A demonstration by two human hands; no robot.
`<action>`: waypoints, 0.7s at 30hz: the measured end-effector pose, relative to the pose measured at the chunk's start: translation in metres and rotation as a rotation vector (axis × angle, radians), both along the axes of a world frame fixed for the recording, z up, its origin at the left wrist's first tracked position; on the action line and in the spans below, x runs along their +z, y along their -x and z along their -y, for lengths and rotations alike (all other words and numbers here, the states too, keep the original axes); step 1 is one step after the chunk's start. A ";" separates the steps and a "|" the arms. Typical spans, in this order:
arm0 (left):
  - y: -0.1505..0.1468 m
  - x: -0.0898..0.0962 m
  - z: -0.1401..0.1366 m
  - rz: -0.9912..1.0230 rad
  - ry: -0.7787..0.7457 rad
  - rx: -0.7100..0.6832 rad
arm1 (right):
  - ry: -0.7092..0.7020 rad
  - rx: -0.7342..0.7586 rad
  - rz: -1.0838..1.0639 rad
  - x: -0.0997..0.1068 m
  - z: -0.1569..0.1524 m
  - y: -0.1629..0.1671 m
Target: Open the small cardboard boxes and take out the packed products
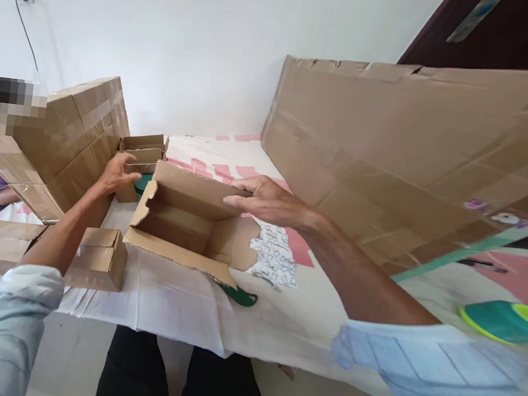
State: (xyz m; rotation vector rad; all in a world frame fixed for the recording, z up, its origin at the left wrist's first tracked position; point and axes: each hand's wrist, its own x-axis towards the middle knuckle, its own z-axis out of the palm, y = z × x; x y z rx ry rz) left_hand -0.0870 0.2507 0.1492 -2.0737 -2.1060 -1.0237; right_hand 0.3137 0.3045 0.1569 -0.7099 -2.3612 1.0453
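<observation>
An open cardboard box (180, 220) lies tilted on the white-covered table, its opening facing me and its inside bare. My right hand (268, 200) pinches the box's upper right edge between thumb and fingers. Over at the left, my left hand (120, 174) has its fingers apart, close to a teal round object (142, 184) partly hidden behind the box. A dark green curved piece (241, 295) sticks out from under the box's front flap. Right of the box is a white sheet with small printed drawings (277, 257).
Taped cartons are stacked (76, 126) at the left, with smaller open cartons (143, 146) beside them. Two small closed boxes (97, 258) sit under my left forearm. A large cardboard panel (369, 153) stands at the right. A teal and yellow object (507, 321) lies nearby. Another person sits far left.
</observation>
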 end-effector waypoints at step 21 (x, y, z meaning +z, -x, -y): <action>-0.080 -0.028 0.080 -0.562 0.745 -0.383 | -0.181 -0.173 -0.280 -0.050 -0.018 0.124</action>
